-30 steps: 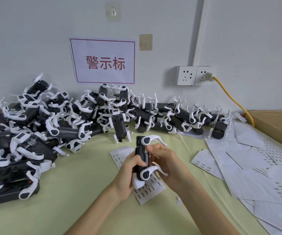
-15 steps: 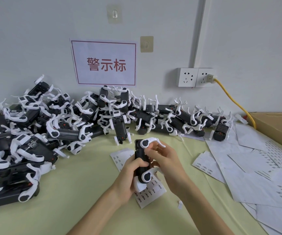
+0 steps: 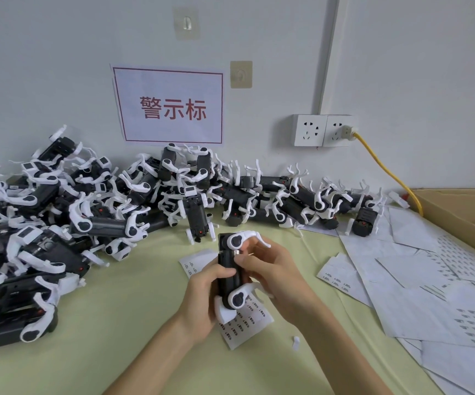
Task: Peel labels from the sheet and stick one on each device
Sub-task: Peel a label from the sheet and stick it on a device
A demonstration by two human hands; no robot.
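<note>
A black device (image 3: 229,269) with white folded arms stands upright above the table's middle. My left hand (image 3: 205,295) grips its left side, thumb across the body. My right hand (image 3: 273,273) holds the right side, and its thumb presses a small label (image 3: 236,253) onto the upper body. Under the hands lies the label sheet (image 3: 244,323), with printed labels showing below the device and a corner (image 3: 196,260) showing to its left. A long pile of the same devices (image 3: 116,206) runs along the wall.
Used white backing sheets (image 3: 418,280) cover the table's right side. A cardboard box (image 3: 458,218) stands at the far right. A yellow cable (image 3: 384,166) hangs from the wall socket (image 3: 324,130). A small white scrap (image 3: 296,342) lies near my right forearm. Devices at the left (image 3: 11,295) reach the front edge.
The held device has shifted slightly up and away from me. My right thumb has moved onto the upper body, where a small label now shows.
</note>
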